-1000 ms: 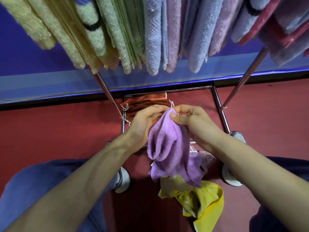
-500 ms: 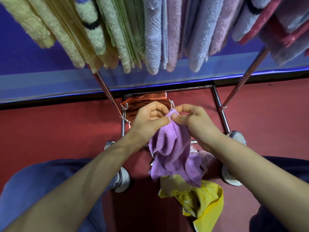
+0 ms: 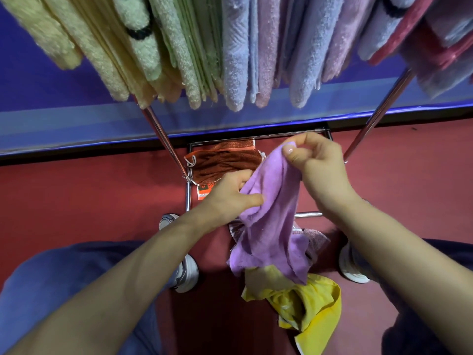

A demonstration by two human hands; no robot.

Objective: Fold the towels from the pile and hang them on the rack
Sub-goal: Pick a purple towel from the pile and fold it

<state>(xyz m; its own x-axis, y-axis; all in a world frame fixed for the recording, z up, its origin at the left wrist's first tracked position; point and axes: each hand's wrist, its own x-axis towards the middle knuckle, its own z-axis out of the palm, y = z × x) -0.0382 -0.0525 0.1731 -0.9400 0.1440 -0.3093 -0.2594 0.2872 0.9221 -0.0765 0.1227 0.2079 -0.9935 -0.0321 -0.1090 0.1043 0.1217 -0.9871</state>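
A lilac towel hangs crumpled between my hands above the floor. My right hand pinches its top corner at the upper right. My left hand grips the towel's left edge lower down, thumb on the cloth. Below it a yellow towel lies bunched on the floor, with a pinkish patterned cloth beside it. The chrome rack stands in front, its top bar full of several hung towels in yellow, green, blue and pink.
A brown-orange towel hangs on the rack's low rail. The floor is red; a blue wall runs behind the rack. My white shoes stand either side of the pile, blue trouser legs at both lower corners.
My right hand has lifted the towel's corner up and to the right. My left hand has slid down the edge, so the hands are now apart and the cloth is drawn out.
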